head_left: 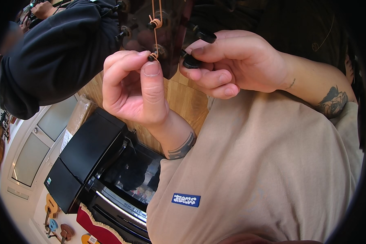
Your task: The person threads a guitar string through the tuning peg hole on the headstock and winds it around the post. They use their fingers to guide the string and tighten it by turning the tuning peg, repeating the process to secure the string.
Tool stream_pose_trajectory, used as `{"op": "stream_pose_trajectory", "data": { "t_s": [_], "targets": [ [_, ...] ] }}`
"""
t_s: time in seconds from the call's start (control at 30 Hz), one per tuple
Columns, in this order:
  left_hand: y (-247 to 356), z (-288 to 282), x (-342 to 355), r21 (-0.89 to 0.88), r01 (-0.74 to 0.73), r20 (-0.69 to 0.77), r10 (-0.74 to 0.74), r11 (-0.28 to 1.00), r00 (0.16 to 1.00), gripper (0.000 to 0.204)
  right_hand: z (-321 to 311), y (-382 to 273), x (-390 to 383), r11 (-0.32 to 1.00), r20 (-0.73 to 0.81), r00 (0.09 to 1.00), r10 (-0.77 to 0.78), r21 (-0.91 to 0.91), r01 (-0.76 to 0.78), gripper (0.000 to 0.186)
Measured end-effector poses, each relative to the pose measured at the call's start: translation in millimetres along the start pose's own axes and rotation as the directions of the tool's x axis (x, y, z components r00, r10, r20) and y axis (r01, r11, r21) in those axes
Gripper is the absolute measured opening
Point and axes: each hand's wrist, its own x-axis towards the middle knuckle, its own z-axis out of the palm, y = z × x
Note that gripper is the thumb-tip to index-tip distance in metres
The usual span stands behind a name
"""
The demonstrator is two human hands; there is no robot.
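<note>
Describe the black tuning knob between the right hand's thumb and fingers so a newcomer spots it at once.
Find the dark headstock at the top middle. Beside its right edge, the right hand curls around the black tuning knob. It is the lower of two there, between thumb and fingers; the upper knob sits outside that pinch.

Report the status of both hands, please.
Left hand: fingertips pinched at the string wound round lower post.
Right hand: on lower black tuning knob.
Nothing visibly blocking; upper knob close by.
</note>
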Motion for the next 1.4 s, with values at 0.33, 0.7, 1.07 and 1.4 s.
{"op": "stream_pose_trajectory", "data": {
  "t_s": [0.33,0.7,1.07,1.4],
  "targets": [
    [1,1,1,0.008,0.001,-0.007,-0.001,1.000,1.000,0.014,-7,10,2,0.552,0.028,0.848,-0.529,-0.748,0.369,0.027],
    [0,4,1,-0.032,0.010,-0.014,-0.010,0.999,1.000,0.013,-7,1,4,-0.131,0.331,0.558,-0.761,-0.921,0.368,0.035],
    [2,5,1,-0.020,0.010,-0.020,-0.010,1.000,1.000,0.013,-5,-3,-1,-0.291,0.424,0.545,-0.723,-0.903,0.317,0.030],
    [1,6,2,-0.040,0.002,-0.009,-0.003,0.999,1.000,0.013,-8,-2,3,-0.293,0.446,0.495,-0.746,-0.887,0.357,0.031]
  ]
}}
